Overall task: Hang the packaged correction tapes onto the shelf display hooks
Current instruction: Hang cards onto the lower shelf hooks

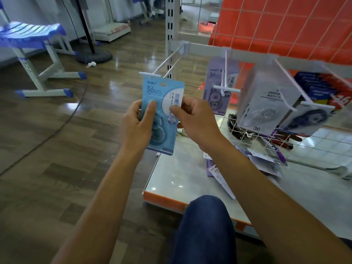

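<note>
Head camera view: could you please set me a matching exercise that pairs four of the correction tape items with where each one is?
Things:
1. blue package
2. purple package
3. grey-white package
4. loose packages

Places:
A. lying on the shelf
B. hanging on the second hook from the left
C. gripped by the left hand and the right hand
D. hanging on the third hook from the left

Pairs: 1-C, 2-B, 3-D, 4-A
</note>
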`<action>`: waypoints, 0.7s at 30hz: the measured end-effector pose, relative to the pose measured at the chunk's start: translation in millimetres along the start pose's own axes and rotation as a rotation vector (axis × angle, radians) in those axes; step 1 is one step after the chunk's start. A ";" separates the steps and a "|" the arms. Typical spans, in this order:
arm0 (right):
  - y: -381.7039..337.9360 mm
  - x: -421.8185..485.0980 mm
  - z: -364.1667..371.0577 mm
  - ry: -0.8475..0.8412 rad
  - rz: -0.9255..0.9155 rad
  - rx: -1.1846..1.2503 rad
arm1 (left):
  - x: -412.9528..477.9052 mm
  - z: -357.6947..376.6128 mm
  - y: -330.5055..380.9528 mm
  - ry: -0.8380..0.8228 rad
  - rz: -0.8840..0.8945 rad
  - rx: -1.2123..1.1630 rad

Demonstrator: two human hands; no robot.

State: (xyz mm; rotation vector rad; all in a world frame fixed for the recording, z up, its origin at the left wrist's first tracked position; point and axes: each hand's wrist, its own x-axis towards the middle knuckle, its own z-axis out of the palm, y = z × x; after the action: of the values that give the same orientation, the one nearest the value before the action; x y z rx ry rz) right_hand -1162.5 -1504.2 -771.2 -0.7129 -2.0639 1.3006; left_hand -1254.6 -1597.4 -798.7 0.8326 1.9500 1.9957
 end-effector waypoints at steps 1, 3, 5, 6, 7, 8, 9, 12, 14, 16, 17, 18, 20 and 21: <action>1.0 1.8 0.6 0.008 0.005 -0.004 | 2.5 1.0 -0.9 0.000 -0.003 -0.001; 2.7 6.0 2.6 0.017 0.009 -0.016 | 7.3 1.6 -2.6 -0.002 -0.008 0.003; 3.7 10.7 5.0 0.019 0.012 -0.031 | 12.6 1.5 -5.6 -0.001 -0.016 0.002; 3.9 13.2 6.1 0.023 0.014 -0.040 | 15.4 1.3 -6.8 -0.005 -0.015 0.000; 4.2 15.8 7.0 0.027 0.017 -0.043 | 18.3 1.2 -7.8 -0.011 -0.009 -0.005; 4.1 18.0 7.8 0.030 0.022 -0.043 | 20.6 1.4 -8.2 -0.017 -0.002 -0.010; 4.0 19.8 8.2 0.033 0.027 -0.046 | 22.8 1.8 -9.0 -0.021 0.006 -0.013; 3.9 23.3 9.3 0.039 0.035 -0.060 | 27.4 2.0 -11.8 -0.020 0.032 -0.022; 3.8 24.4 10.2 0.051 0.028 -0.077 | 29.3 2.0 -14.4 -0.019 0.047 -0.046; 2.7 24.1 11.2 0.072 0.004 -0.086 | 30.5 1.8 -15.5 -0.019 0.065 -0.068; 1.5 23.7 11.7 0.079 -0.012 -0.092 | 31.1 1.5 -15.8 -0.016 0.075 -0.080; 0.1 23.2 12.3 0.082 -0.030 -0.101 | 31.8 1.4 -15.7 -0.014 0.084 -0.093; -2.7 22.7 12.8 0.077 -0.053 -0.109 | 33.9 1.2 -15.2 -0.015 0.092 -0.112; -3.6 23.1 13.1 0.072 -0.049 -0.100 | 35.2 0.8 -15.5 -0.014 0.091 -0.118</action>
State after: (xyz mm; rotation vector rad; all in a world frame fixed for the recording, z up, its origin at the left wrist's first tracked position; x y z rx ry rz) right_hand -1188.2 -1497.1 -767.9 -0.7371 -2.0864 1.1354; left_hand -1286.3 -1576.6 -805.5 0.9185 1.7973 2.1267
